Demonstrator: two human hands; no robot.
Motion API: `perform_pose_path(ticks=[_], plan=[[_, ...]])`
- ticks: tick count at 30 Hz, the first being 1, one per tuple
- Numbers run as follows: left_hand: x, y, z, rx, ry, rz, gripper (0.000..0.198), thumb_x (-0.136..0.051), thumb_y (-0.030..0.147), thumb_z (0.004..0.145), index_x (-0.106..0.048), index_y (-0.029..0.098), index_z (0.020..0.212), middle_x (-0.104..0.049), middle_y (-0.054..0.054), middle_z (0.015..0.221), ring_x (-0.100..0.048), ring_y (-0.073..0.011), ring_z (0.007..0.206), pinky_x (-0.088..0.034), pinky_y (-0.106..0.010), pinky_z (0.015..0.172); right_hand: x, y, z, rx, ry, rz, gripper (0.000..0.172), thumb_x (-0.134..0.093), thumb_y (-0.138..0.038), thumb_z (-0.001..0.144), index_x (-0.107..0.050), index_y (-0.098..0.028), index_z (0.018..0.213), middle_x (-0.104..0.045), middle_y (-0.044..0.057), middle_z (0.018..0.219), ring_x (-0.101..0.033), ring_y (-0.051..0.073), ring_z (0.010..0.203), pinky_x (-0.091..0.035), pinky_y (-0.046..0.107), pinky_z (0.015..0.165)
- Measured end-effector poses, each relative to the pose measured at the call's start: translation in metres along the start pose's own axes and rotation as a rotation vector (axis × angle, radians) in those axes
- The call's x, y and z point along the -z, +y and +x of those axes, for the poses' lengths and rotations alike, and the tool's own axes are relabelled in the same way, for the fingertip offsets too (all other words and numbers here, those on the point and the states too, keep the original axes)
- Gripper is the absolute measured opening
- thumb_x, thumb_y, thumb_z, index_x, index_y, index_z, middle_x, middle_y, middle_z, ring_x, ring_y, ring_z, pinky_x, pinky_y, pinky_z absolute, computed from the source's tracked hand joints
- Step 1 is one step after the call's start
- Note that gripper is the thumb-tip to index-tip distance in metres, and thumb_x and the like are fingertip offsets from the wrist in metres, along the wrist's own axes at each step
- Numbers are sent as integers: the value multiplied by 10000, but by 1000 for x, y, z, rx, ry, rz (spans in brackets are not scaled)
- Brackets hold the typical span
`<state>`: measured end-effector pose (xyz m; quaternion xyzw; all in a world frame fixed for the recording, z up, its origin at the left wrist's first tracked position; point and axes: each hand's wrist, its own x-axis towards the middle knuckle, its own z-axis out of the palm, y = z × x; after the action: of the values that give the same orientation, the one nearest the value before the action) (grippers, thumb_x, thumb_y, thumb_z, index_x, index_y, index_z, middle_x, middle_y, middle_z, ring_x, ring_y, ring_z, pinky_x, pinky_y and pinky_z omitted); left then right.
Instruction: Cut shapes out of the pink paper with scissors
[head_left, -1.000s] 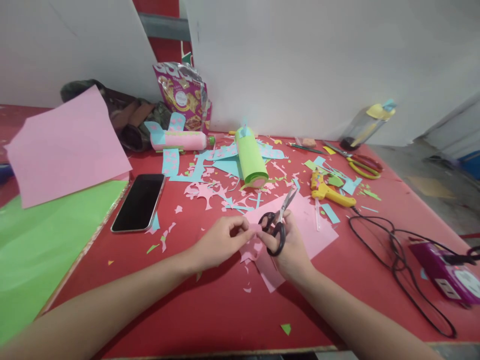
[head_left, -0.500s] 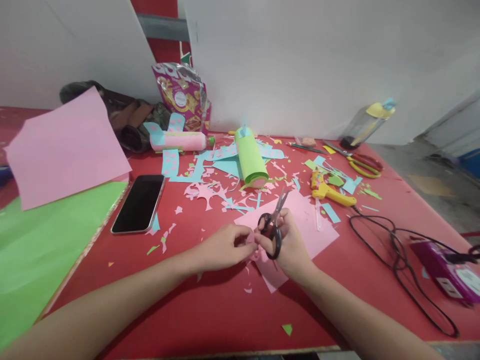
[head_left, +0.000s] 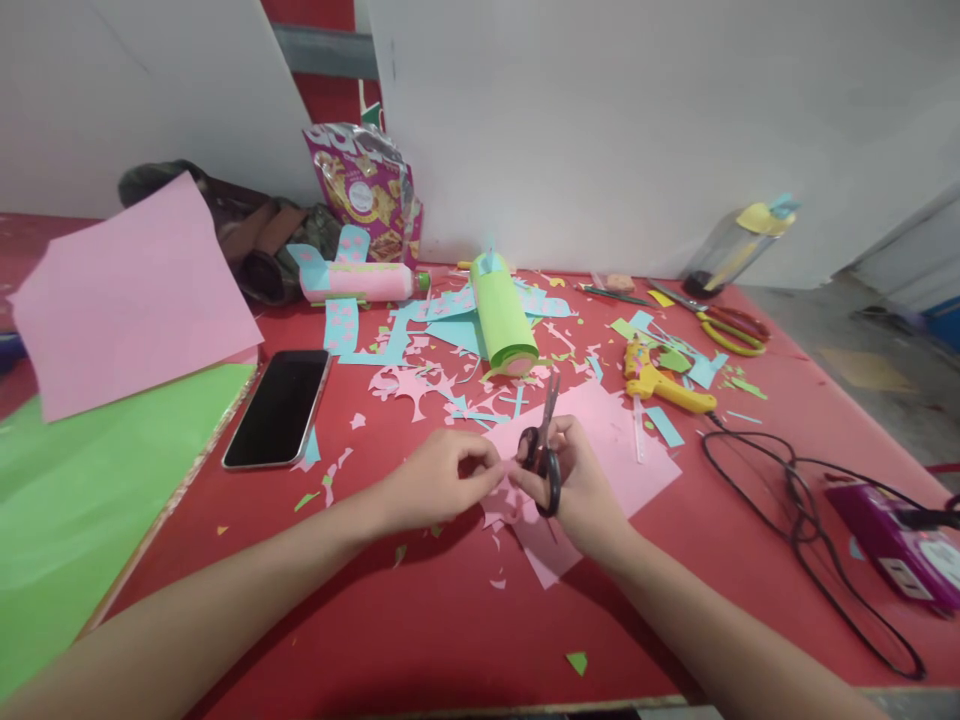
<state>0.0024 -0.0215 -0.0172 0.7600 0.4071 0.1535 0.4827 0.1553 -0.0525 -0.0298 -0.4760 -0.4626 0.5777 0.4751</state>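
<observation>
My right hand (head_left: 577,490) has black-handled scissors (head_left: 550,440) hooked on its fingers, blades pointing away from me. Its thumb and fingertips meet those of my left hand (head_left: 446,478) at a small pink paper piece (head_left: 510,468), which both seem to pinch. Most of that piece is hidden by the fingers. Beneath the hands lies a pink paper sheet (head_left: 619,455), with curled pink offcuts (head_left: 504,508) by its left edge. Beyond it rests a green paper tube (head_left: 504,315) with blue, pink-spotted wings (head_left: 446,303).
On the left are a phone (head_left: 279,408), a large pink sheet (head_left: 142,300) and green paper (head_left: 97,510). A pink paper-covered bottle (head_left: 367,282) lies behind. To the right are a yellow glue gun (head_left: 660,380), its cord, a purple power strip (head_left: 892,545) and larger scissors (head_left: 727,325). Scraps litter the middle.
My left hand has shifted slightly left, and the pink piece shows less between the fingertips. The scissors have turned a little more upright in my right hand.
</observation>
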Motion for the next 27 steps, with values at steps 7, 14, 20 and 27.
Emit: perform_pose_path(ticks=[7,14,20,27], plan=[[-8,5,-2,136,148,-205,249,-414,308,791,-469,145,611,-464,17,570,-396,-76,484,-332,-205,468,-1,-1,2,-5,71,105,414,-685,-134,571,-311,-225,724,-471,-75,678,-473,61,558,-402,190,510],[-19,3,-4,96,179,-180,269,-409,310,795,-494,137,608,-496,-2,595,-451,-102,586,-372,-220,570,0,4,1,15,97,80,382,-672,-135,581,-332,-217,733,-471,-72,703,-444,50,529,-366,172,457],[-22,1,-3,85,127,-150,225,-409,244,758,-456,148,560,-483,19,543,-439,-95,551,-359,-202,535,-1,4,0,26,73,108,392,-678,-123,577,-333,-218,739,-469,-77,698,-494,60,587,-407,179,505],[-16,3,-1,75,4,-76,200,-399,172,729,-481,140,549,-516,17,526,-449,-87,510,-340,-181,491,1,8,-1,58,-7,29,373,-651,-93,616,-331,-228,751,-485,-73,690,-483,62,561,-403,174,462]])
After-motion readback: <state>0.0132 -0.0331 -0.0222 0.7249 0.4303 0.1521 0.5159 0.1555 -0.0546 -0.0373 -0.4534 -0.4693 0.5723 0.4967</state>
